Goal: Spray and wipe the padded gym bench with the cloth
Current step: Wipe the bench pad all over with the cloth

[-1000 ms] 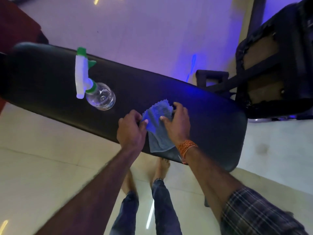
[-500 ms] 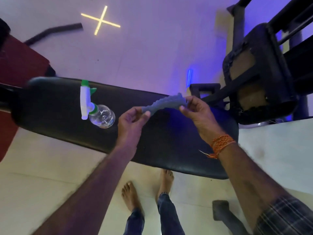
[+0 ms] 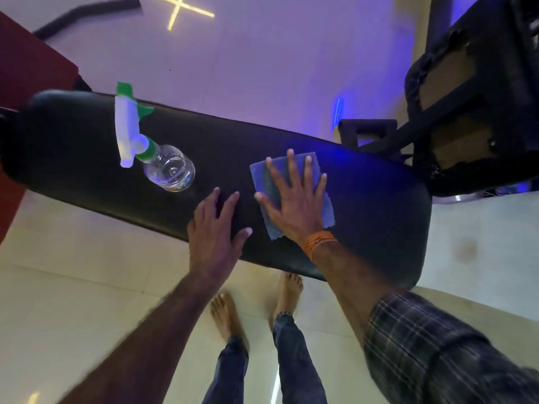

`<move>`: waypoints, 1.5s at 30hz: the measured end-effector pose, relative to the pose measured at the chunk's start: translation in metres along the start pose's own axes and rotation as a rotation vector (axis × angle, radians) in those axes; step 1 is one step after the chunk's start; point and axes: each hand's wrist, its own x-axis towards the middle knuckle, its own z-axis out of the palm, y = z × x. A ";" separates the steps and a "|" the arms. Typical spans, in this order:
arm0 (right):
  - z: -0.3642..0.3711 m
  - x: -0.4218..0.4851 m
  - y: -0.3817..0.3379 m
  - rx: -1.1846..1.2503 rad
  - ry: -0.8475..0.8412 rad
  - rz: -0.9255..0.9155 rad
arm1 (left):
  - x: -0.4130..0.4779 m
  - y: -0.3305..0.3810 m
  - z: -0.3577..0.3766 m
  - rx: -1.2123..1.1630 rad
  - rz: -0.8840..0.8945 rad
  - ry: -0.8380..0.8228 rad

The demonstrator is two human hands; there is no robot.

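The padded gym bench [image 3: 87,158] was glossy black, tinged blue toward its right end. The cloth [image 3: 264,179] on it was plain slate blue. The spray bottle [image 3: 172,170] was clear, with a white trigger head and green nozzle, trigger and collar. An orange thread band [image 3: 318,243] circled the right wrist, above a dark grey plaid sleeve [image 3: 437,345]. The jeans [image 3: 291,360] were dark blue. The floor tiles [image 3: 73,287] were cream nearby and violet-lit beyond, with a yellow cross of light [image 3: 182,8].

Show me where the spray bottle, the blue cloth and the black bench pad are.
Clear plastic spray bottle with green-and-white trigger head [image 3: 170,170], head view, on its round clear body.
Blue square cloth [image 3: 260,176], head view, on its uncovered upper-left corner.
Black padded gym bench [image 3: 373,205], head view, on bare padding.
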 end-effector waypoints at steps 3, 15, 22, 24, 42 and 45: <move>0.025 -0.015 -0.012 -0.058 0.023 -0.040 | 0.001 -0.012 0.003 0.079 0.039 -0.021; 0.030 -0.007 -0.027 -0.105 -0.001 -0.281 | -0.006 -0.031 0.001 0.112 -0.013 0.031; 0.008 0.048 -0.030 -0.097 -0.024 -0.171 | -0.006 -0.035 -0.010 0.114 -0.021 -0.004; 0.013 0.062 -0.060 -0.105 -0.010 -0.207 | -0.008 -0.036 -0.008 0.114 -0.022 0.005; 0.028 -0.031 0.000 -0.168 -0.013 -0.375 | -0.011 -0.065 -0.020 0.142 0.148 -0.019; 0.034 -0.032 -0.021 -0.091 0.081 0.040 | -0.006 -0.069 -0.022 0.157 0.197 -0.035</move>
